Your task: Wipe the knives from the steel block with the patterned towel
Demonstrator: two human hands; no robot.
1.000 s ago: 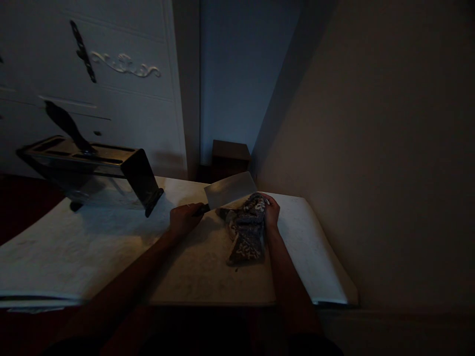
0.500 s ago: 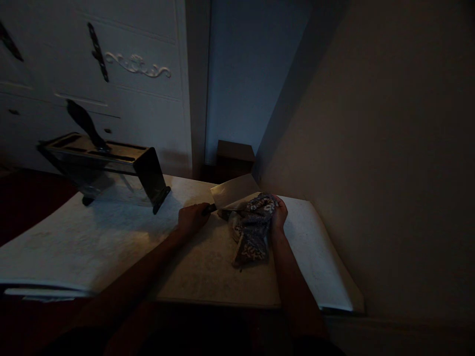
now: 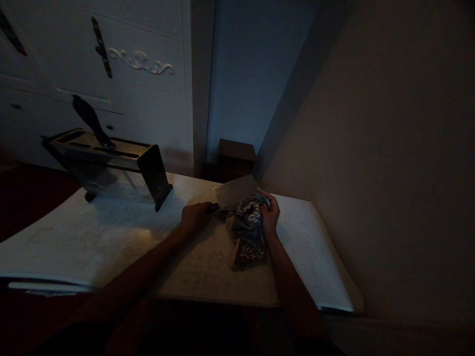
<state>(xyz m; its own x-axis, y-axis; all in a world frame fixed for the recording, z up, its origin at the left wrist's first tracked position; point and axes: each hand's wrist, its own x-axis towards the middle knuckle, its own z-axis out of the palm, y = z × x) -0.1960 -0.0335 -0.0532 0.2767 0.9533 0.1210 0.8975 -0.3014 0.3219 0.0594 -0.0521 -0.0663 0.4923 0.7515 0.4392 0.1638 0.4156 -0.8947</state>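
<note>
1. The knife block [image 3: 153, 170] stands on your worktop [image 3: 92, 237], a dark handle rising from its top, well apart from your hands.
2. Your left hand [image 3: 194, 217] is closed around the dark handle of the cleaver [image 3: 233, 192].
3. The cleaver lies between your hands, its broad blade pointing right, away from your left fist.
4. The patterned cloth [image 3: 248, 227] bunches right of your left hand, overlapping the blade's near edge.
5. Your right hand [image 3: 270, 216] pinches the cloth's upper right part beside the blade's far end.

Knife block [image 3: 118, 156] on tbl [image 3: 200, 277], L of cleaver [image 3: 233, 191] & cloth [image 3: 248, 227]; cabinet [image 3: 148, 94] behind block.
</note>
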